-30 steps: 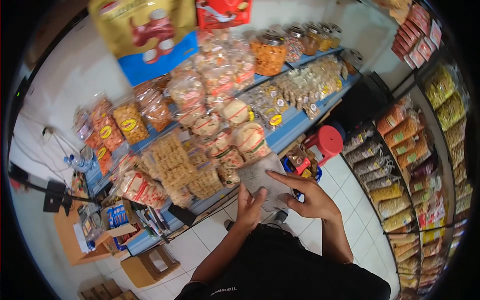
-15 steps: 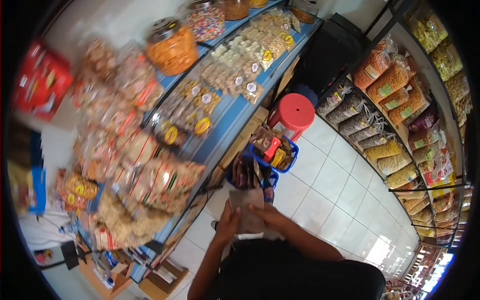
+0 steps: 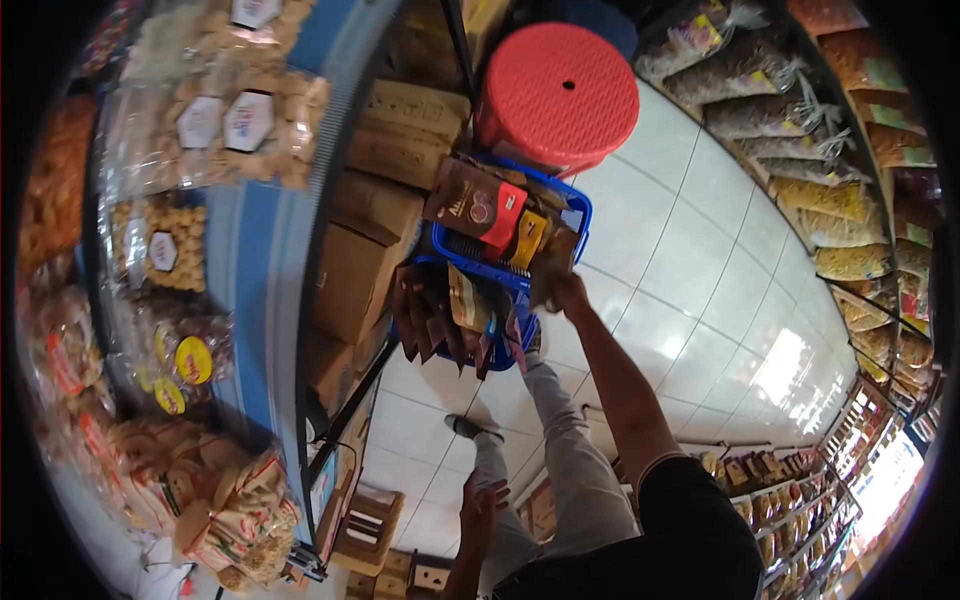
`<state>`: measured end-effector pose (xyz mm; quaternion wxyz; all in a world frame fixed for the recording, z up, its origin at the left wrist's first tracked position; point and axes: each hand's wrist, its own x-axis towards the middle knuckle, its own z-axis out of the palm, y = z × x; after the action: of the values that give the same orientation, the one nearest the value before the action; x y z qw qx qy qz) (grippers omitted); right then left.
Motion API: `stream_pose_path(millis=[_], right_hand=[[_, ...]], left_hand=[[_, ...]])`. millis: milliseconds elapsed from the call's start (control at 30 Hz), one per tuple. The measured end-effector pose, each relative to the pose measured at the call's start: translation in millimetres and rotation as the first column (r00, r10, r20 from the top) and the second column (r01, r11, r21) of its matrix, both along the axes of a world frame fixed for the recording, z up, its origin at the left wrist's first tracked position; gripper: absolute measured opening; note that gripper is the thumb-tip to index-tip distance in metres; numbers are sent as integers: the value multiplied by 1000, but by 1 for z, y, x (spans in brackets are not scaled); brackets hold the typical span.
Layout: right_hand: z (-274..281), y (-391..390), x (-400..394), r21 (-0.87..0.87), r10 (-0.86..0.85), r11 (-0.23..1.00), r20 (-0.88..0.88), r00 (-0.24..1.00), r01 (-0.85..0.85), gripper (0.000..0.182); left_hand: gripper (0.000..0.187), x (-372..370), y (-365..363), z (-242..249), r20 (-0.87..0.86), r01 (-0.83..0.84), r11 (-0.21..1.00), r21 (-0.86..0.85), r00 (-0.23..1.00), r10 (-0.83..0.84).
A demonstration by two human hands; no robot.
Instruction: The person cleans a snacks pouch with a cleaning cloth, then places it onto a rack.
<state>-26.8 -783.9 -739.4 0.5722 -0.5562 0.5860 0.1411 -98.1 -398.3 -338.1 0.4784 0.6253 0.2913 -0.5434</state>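
My right hand (image 3: pixel 564 292) reaches down to the right side of a blue basket (image 3: pixel 580 215), its fingers closed on a brown pouch (image 3: pixel 553 262) at the rim. Inside that basket lie a brown and red packet (image 3: pixel 478 200) and a yellow packet (image 3: pixel 529 238). Just nearer to me, a second blue basket (image 3: pixel 505 355) holds several dark pouches (image 3: pixel 428 318) and a tan pouch (image 3: pixel 468 298), all standing on edge. Low in the view, my left hand (image 3: pixel 482 508) hangs near my leg with its fingers apart and nothing in it.
A red plastic stool (image 3: pixel 560 95) stands behind the baskets. Cardboard boxes (image 3: pixel 365 260) sit under a blue shelf (image 3: pixel 265 280) of bagged snacks on the left. Racks of bagged goods (image 3: pixel 780 110) line the right side of the white tiled floor (image 3: pixel 650 290).
Both hands held a flat brown pouch before; now the left has let go and dropped back. My right hand has moved forward to the far basket, and the view has come closer to the baskets.
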Motion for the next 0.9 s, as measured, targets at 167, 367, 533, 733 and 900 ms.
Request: stream_pose_path(millis=[167, 367, 533, 733, 900], right_hand=[[-111, -2, 6, -69, -276, 961, -166, 947, 268, 50], [-139, 11, -5, -23, -297, 955, -66, 953, 296, 52], [-123, 7, 10, 154, -463, 874, -23, 886, 461, 36], [-95, 19, -26, 82, -483, 872, -12, 875, 483, 36], [79, 45, -40, -201, -93, 975, 30, 995, 97, 40]], left_hand=[[62, -5, 3, 0, -41, 55, 996, 71, 998, -52], [60, 5, 3, -2, 4, 55, 994, 94, 998, -56], [60, 6, 3, -1, 46, 12, 998, 66, 999, -15], [55, -3, 32, 3, 118, 53, 998, 18, 992, -55], [49, 2, 71, 17, 343, 93, 994, -64, 937, -66]])
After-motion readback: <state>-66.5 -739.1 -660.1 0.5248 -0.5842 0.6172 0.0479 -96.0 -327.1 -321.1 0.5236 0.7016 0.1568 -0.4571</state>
